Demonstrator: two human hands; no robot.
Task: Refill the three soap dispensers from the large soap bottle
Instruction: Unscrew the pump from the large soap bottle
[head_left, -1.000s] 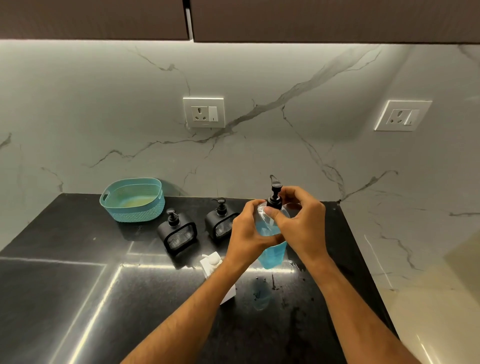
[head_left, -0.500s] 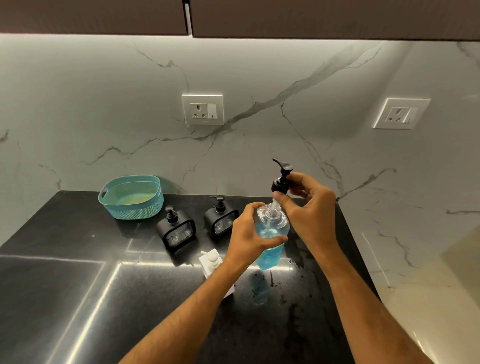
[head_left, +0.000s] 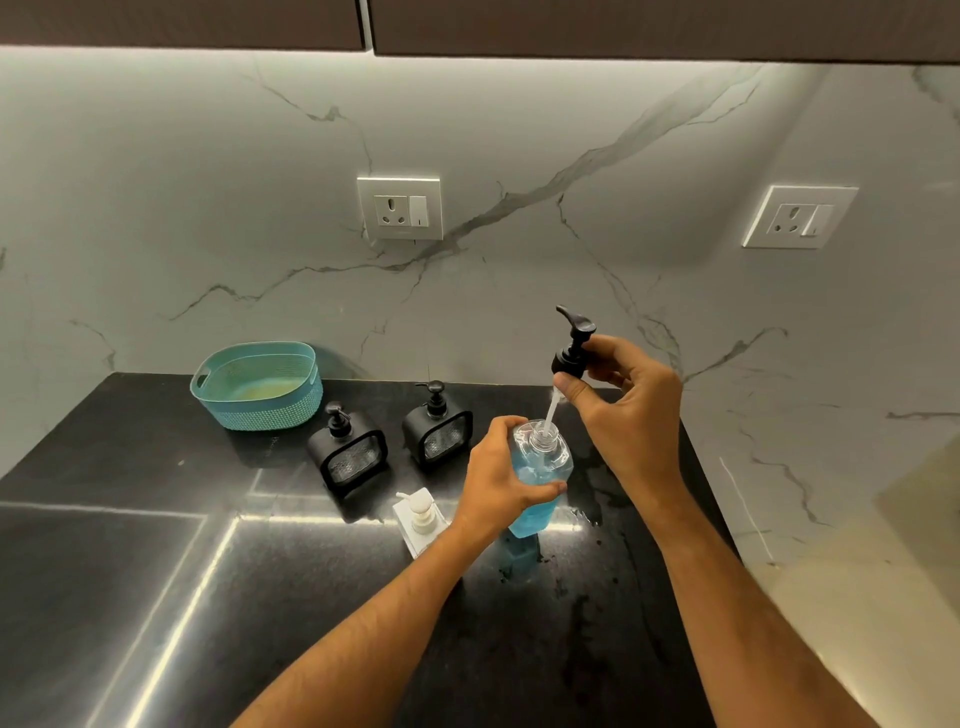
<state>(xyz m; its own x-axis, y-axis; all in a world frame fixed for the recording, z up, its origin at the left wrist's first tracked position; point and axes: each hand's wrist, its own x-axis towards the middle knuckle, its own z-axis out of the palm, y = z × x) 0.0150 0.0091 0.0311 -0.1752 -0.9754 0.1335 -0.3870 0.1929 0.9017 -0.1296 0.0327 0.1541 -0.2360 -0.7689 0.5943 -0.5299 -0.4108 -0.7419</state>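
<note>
Right of centre in the frame, the left hand (head_left: 498, 478) grips the large soap bottle (head_left: 540, 478), fingers and thumb curled round its shoulder, holding it upright on the black desk (head_left: 156, 597). Just above it, the right hand (head_left: 628, 410) pinches the collar of the black pump head (head_left: 571, 348), lifted clear of the neck, while the clear dip tube (head_left: 549, 410) runs down into the open mouth. So each grip is clamped on its own part, bottle below and pump above.

Left of the bottle stand the three dispensers, all with pumps on: two black ones (head_left: 347, 457) (head_left: 438, 431) toward the wall and a white one (head_left: 418, 514) nearer, just beside the left wrist. A teal basket (head_left: 257, 384) sits in the upper left.

Risks from here, as I judge them: the tube is probably coated in soap, so swinging it aside may drip on the desk. Pulling it out at a slant could drag the tube against the neck and tip the bottle if the left hand slackens. The white dispenser stands close enough to the forearm to be knocked over. Wet patches show on the desk near the bottle, which could let its base slide.
</note>
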